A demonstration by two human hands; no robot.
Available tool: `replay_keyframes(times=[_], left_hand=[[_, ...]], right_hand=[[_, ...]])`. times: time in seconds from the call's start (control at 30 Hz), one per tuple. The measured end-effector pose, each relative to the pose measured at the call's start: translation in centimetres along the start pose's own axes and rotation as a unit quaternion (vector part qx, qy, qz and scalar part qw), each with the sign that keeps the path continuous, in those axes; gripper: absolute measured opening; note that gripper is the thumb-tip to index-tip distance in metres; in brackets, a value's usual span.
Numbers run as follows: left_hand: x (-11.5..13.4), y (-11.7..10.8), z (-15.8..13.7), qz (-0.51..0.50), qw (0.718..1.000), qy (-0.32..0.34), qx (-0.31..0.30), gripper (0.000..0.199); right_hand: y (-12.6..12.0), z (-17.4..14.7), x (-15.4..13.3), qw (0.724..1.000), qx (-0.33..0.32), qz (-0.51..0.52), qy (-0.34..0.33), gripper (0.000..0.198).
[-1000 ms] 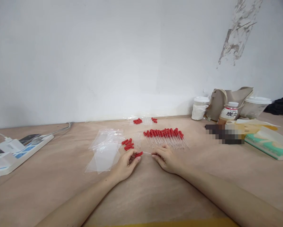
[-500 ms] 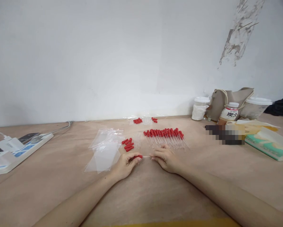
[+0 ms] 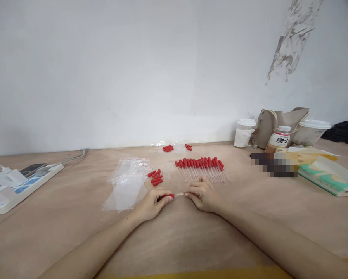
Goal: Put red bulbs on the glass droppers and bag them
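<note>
My left hand [image 3: 152, 203] pinches a red rubber bulb [image 3: 170, 196], most of it hidden by the fingers. A thin clear glass tube [image 3: 179, 194] spans the gap between the hands, one end at the bulb's mouth. Closed on the tube's other end is my right hand [image 3: 202, 195]. Just beyond the hands, several assembled droppers [image 3: 201, 164] lie in a row, red bulbs facing the wall. Left of them are several bare glass tubes [image 3: 167, 173] and a small group of loose red bulbs [image 3: 156, 178].
Clear zip bags [image 3: 127, 190] lie left of the loose bulbs. More red bulbs [image 3: 168, 148] in clear plastic sit by the wall. At far left is a power strip [image 3: 31, 190]; at right stand a lidded cup [image 3: 245, 133], a bottle [image 3: 279, 139] and a green-and-white pack [image 3: 326, 178].
Both hands hold nearly the same pose, with the bulb and tube still lined up between them. The whole view has shifted slightly.
</note>
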State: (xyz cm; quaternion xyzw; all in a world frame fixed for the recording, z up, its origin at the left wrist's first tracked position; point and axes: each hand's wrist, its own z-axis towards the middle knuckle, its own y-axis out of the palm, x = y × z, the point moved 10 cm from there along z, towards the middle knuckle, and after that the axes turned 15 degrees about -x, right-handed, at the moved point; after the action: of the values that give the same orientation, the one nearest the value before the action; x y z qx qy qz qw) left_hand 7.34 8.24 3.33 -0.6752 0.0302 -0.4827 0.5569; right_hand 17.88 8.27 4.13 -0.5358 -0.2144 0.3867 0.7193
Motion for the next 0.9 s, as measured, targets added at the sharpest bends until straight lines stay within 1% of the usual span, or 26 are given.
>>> replay_keyframes(times=[0.2,0.43,0.6,0.73,0.9], left_hand=[[0.0,0.0,0.0,0.008,1.000,-0.002,-0.003,0.027],[-0.1,0.1,0.1,0.006,1.000,-0.011,-0.007,0.027],[-0.1,0.1,0.1,0.021,1.000,-0.016,-0.004,0.026],[0.2,0.2,0.1,0.047,0.999,-0.020,-0.014,0.025],[0.1,0.3,0.2,0.051,0.998,-0.023,-0.016,0.024]], right_hand=[[0.1,0.3,-0.3,1.000,-0.012,0.000,0.001,0.023],[-0.1,0.3,-1.1,1.000,0.013,-0.016,-0.014,0.020],[-0.3,0.5,-1.5,1.000,0.018,-0.020,-0.004,0.019],[-0.1,0.7,-1.8,1.000,0.015,-0.019,-0.015,0.018],[0.4,0.8,-1.6,1.000,0.014,-0.027,-0.005,0.019]])
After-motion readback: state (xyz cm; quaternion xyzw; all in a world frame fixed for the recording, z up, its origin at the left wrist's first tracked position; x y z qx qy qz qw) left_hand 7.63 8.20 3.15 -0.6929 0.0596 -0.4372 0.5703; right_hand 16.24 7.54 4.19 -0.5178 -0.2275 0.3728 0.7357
